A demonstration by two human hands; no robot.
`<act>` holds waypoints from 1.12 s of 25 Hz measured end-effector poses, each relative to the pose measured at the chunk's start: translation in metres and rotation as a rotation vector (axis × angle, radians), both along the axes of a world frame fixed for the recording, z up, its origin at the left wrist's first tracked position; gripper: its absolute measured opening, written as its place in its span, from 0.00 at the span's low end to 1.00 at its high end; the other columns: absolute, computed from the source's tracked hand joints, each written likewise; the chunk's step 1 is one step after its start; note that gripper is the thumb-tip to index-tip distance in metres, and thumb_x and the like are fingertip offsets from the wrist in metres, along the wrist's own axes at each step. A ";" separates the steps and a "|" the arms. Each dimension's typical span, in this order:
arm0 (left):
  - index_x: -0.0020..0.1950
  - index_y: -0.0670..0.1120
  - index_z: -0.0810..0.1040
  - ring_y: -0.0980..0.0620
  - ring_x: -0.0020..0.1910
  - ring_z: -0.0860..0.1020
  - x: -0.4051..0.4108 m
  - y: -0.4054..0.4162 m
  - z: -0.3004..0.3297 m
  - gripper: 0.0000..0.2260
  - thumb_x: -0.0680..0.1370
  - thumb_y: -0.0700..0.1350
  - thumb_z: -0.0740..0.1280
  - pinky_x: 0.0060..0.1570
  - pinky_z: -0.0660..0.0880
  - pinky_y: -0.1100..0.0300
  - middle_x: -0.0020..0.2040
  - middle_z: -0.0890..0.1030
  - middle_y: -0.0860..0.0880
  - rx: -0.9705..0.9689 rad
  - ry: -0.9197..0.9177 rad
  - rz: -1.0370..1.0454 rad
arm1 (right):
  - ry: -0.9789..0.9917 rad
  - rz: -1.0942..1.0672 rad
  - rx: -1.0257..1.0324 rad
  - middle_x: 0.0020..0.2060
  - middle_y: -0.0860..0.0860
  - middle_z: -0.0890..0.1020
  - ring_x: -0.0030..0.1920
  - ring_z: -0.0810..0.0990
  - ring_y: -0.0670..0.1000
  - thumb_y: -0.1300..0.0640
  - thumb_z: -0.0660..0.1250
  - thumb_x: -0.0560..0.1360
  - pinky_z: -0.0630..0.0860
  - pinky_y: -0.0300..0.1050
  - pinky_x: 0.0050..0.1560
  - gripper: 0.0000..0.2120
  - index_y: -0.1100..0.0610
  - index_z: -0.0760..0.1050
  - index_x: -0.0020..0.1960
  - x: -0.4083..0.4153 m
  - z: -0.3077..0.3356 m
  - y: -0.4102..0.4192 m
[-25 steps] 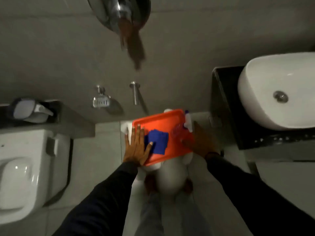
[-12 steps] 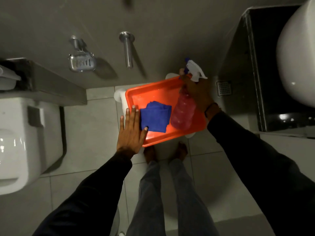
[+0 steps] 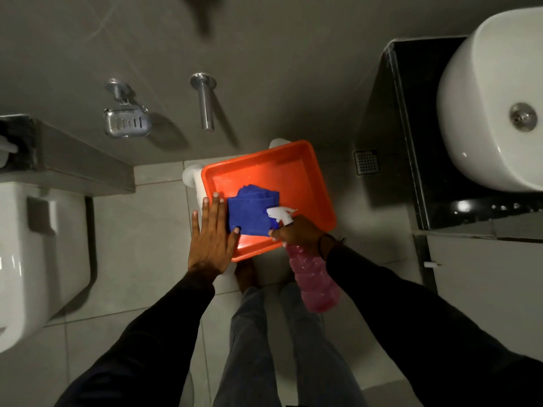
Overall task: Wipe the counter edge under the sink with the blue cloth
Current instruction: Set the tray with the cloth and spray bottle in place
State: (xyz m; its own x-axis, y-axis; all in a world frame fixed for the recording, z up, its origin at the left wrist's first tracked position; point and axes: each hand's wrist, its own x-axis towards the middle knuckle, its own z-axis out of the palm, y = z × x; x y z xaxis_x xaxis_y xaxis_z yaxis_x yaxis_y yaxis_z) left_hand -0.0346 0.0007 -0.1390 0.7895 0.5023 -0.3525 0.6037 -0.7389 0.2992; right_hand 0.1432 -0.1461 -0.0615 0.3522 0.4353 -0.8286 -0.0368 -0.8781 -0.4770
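A folded blue cloth (image 3: 249, 211) lies inside an orange tray (image 3: 296, 174) that rests on a white stool. My left hand (image 3: 211, 239) lies flat on the tray's left rim, fingers spread, thumb touching the cloth's near corner. My right hand (image 3: 299, 232) grips a pink spray bottle (image 3: 314, 282) by its neck, lifted off the tray, white nozzle over the cloth and body tilted down toward me. A white sink (image 3: 493, 113) sits on a black counter (image 3: 411, 118) at the right; the counter's front edge (image 3: 476, 221) runs below the sink.
A toilet (image 3: 35, 245) stands at the left below a ledge. On the wall hang a metal soap dish (image 3: 126, 121) and a chrome peg (image 3: 204, 101). A floor drain (image 3: 366, 162) sits beside the counter. My legs and bare feet stand just behind the stool.
My right hand has lifted the spray bottle out of the tray and drawn it back toward me. My left hand stays at the tray's left rim. The camera view shifted left.
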 end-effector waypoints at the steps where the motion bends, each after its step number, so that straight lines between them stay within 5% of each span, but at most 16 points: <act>1: 0.83 0.47 0.39 0.44 0.84 0.45 -0.002 -0.004 0.000 0.35 0.83 0.62 0.50 0.79 0.42 0.42 0.84 0.43 0.48 0.005 0.004 -0.008 | -0.041 -0.012 -0.022 0.60 0.60 0.81 0.60 0.80 0.63 0.54 0.70 0.75 0.75 0.58 0.66 0.20 0.56 0.75 0.65 -0.008 -0.004 -0.006; 5: 0.83 0.47 0.39 0.44 0.84 0.45 0.002 -0.004 0.002 0.35 0.83 0.62 0.51 0.79 0.41 0.43 0.84 0.43 0.47 -0.003 -0.014 -0.010 | -0.161 -0.084 -0.070 0.58 0.56 0.83 0.58 0.81 0.61 0.46 0.68 0.73 0.78 0.56 0.63 0.23 0.48 0.73 0.67 -0.015 -0.006 -0.011; 10: 0.83 0.47 0.39 0.43 0.84 0.46 0.001 0.000 0.001 0.36 0.83 0.62 0.50 0.79 0.43 0.41 0.84 0.44 0.46 0.014 0.012 -0.016 | -0.188 0.052 -0.015 0.69 0.54 0.76 0.67 0.75 0.58 0.48 0.68 0.76 0.72 0.56 0.70 0.26 0.48 0.68 0.72 -0.008 -0.008 -0.008; 13: 0.83 0.47 0.39 0.43 0.84 0.46 0.001 0.000 0.003 0.36 0.82 0.63 0.51 0.80 0.43 0.40 0.84 0.43 0.46 0.001 0.023 -0.025 | -0.261 -0.018 0.208 0.69 0.50 0.76 0.68 0.75 0.51 0.54 0.71 0.75 0.70 0.40 0.70 0.26 0.52 0.70 0.72 0.014 0.001 -0.004; 15: 0.83 0.47 0.39 0.43 0.84 0.45 0.003 0.000 0.005 0.36 0.82 0.63 0.50 0.80 0.43 0.40 0.84 0.43 0.46 -0.004 0.034 -0.019 | -0.441 -0.212 0.271 0.54 0.42 0.82 0.51 0.81 0.41 0.51 0.72 0.72 0.68 0.16 0.52 0.21 0.48 0.76 0.65 0.035 0.011 0.004; 16: 0.83 0.46 0.39 0.43 0.84 0.45 0.003 -0.001 0.007 0.36 0.82 0.63 0.50 0.80 0.44 0.40 0.84 0.44 0.46 -0.005 0.038 -0.014 | -0.532 -0.347 0.254 0.42 0.40 0.82 0.39 0.79 0.39 0.48 0.71 0.70 0.68 0.14 0.38 0.15 0.47 0.80 0.56 0.043 0.017 0.009; 18: 0.83 0.46 0.40 0.42 0.83 0.45 0.001 -0.002 0.008 0.36 0.82 0.63 0.49 0.80 0.45 0.39 0.84 0.44 0.45 0.004 0.047 -0.017 | -0.617 -0.571 0.259 0.27 0.45 0.76 0.26 0.73 0.44 0.47 0.68 0.68 0.68 0.23 0.26 0.07 0.50 0.76 0.39 0.050 0.025 0.019; 22: 0.83 0.46 0.40 0.42 0.83 0.46 0.003 -0.001 0.009 0.36 0.82 0.63 0.48 0.80 0.46 0.38 0.84 0.44 0.45 0.014 0.050 -0.027 | -0.823 -0.663 0.424 0.30 0.62 0.79 0.31 0.79 0.55 0.58 0.71 0.74 0.77 0.48 0.32 0.11 0.58 0.72 0.36 0.045 0.014 0.023; 25: 0.83 0.46 0.39 0.42 0.83 0.46 0.003 -0.002 0.008 0.37 0.82 0.64 0.50 0.80 0.45 0.39 0.84 0.44 0.45 0.036 0.070 -0.047 | -0.677 -0.646 0.484 0.34 0.55 0.81 0.37 0.83 0.56 0.51 0.70 0.75 0.82 0.59 0.41 0.07 0.46 0.74 0.39 0.039 0.001 0.008; 28: 0.83 0.44 0.42 0.41 0.83 0.48 0.009 0.001 0.012 0.37 0.82 0.64 0.49 0.79 0.42 0.38 0.84 0.47 0.43 0.121 0.109 -0.109 | -0.634 -0.641 0.462 0.43 0.41 0.83 0.46 0.84 0.46 0.38 0.73 0.69 0.83 0.50 0.49 0.13 0.33 0.73 0.50 0.037 0.001 -0.005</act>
